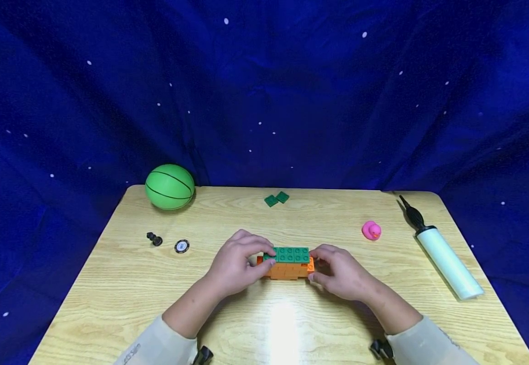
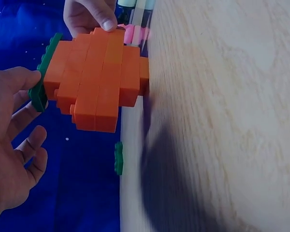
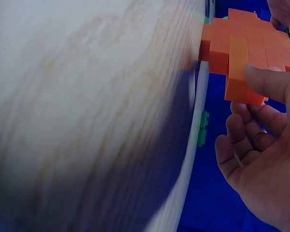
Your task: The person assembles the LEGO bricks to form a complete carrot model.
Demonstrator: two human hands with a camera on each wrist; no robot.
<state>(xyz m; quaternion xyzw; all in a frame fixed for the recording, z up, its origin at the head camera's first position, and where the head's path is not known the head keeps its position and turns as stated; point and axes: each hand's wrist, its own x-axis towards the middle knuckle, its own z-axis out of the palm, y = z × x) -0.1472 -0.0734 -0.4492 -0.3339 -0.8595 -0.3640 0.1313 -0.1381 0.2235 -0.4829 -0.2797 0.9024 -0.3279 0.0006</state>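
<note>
An orange toy-brick structure (image 1: pixel 284 271) stands upright on the table, stepped in layers that are widest at mid-height. Across its top runs a strip of green studded bricks (image 1: pixel 293 255). My left hand (image 1: pixel 242 262) pinches the left end of that green strip between thumb and fingers. In the left wrist view its other fingers (image 2: pixel 35 137) are loosely bent beside the structure. My right hand (image 1: pixel 344 272) grips the right end of the orange bricks (image 3: pixel 239 53), thumb on the near side and fingertips behind and below.
Two small green bricks (image 1: pixel 277 198) lie at the back. To the left are a green ball (image 1: pixel 170 186), a black chess pawn (image 1: pixel 154 239) and a poker chip (image 1: pixel 182 246). A pink rubber duck (image 1: pixel 371 230) and a hand pump (image 1: pixel 449 261) lie on the right.
</note>
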